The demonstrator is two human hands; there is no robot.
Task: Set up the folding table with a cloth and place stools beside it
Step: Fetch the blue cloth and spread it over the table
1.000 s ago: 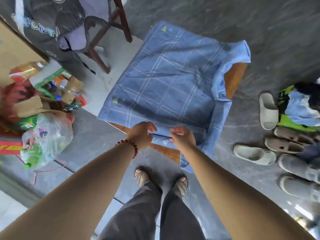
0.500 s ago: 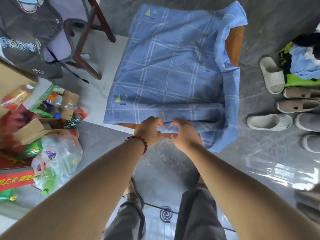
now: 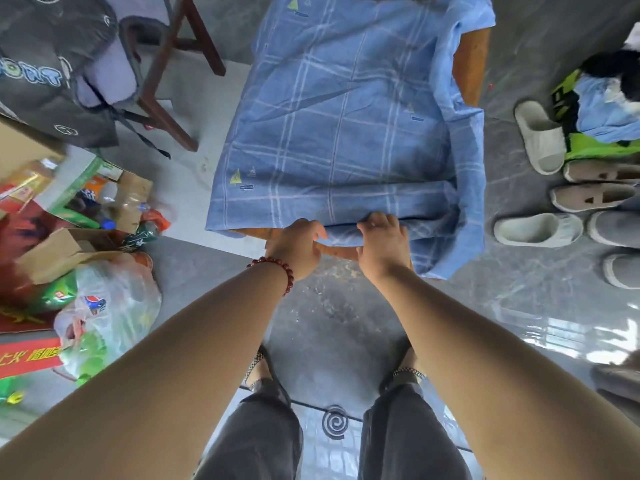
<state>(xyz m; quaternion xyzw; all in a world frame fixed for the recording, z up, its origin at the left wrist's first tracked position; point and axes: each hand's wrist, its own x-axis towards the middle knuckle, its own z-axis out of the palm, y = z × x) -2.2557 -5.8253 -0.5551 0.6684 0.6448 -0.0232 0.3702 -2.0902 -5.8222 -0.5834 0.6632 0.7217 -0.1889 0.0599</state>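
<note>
A blue checked cloth [image 3: 346, 109] covers most of the low wooden folding table [image 3: 471, 64], whose orange top shows at the right side and along the near edge. The cloth is bunched and folded along its right and near sides. My left hand [image 3: 298, 244], with a red bead bracelet on the wrist, pinches the cloth's near edge at the table's front. My right hand [image 3: 381, 240] grips the same folded edge just to the right. No stool is clearly in view.
A dark wooden frame [image 3: 166, 81] draped with grey clothing stands at the back left. Boxes, bottles and a plastic bag [image 3: 104, 306] crowd the floor on the left. Several slippers [image 3: 540, 136] and shoes line the right. A mosquito coil [image 3: 334, 422] lies between my feet.
I have stepped back and the view has shifted down. Both hands stayed together on the cloth's near edge, which now sits pulled toward the table's front edge.
</note>
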